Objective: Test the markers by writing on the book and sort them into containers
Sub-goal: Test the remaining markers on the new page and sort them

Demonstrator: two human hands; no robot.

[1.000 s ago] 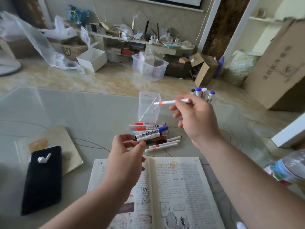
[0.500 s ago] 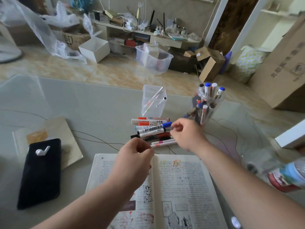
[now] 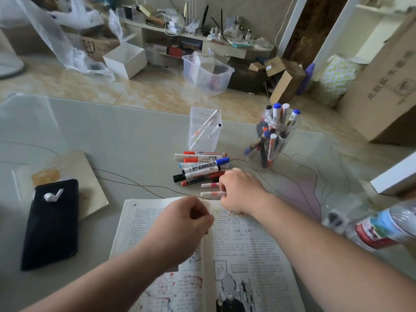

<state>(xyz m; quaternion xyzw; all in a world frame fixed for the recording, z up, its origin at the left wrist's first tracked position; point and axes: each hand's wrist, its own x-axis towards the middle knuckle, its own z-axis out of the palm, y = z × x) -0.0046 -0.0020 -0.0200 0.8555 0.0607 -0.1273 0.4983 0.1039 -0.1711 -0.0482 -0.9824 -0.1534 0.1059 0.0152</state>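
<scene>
The right hand (image 3: 240, 190) has been brought down from the clear box (image 3: 203, 122), where the orange marker (image 3: 196, 133) is now left, to the book's (image 3: 258, 244) far edge. Its fingers (image 3: 222, 187) are curled on the right end of a pink marker (image 3: 210, 194), laid crosswise on the counter (image 3: 112, 143), its length running left. The left hand (image 3: 182, 224) is held loosely curled over the book; any hold cannot be told.

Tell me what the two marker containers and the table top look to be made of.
Square container: thin clear plastic, likely; markers show through its flat walls and it has a hang tab on top. Round jar: clear and glossy, plastic or glass; markers show through. Table top: smooth, faintly shiny, maybe frosted glass; pale reflections.
</scene>
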